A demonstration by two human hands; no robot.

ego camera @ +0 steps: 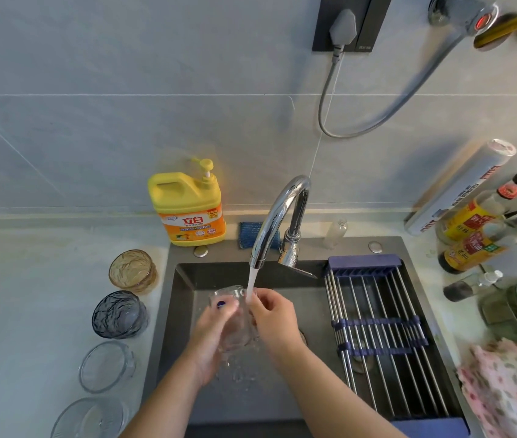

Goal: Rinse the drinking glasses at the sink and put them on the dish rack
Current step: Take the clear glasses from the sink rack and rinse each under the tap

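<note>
Left hand [214, 324] grips clear glass [238, 330] | right hand [275, 316] holds its rim under running tap [277, 216] | yellow bottle [187, 210] reads 立白

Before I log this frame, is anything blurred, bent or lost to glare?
Head view: the wide lens bends the tile seams and the counter edge. Head view: the clear glass under the running tap is hard to outline between the left hand and right hand. Head view: soft light, faint shadow behind the soap bottle, glints on the tap.
</note>
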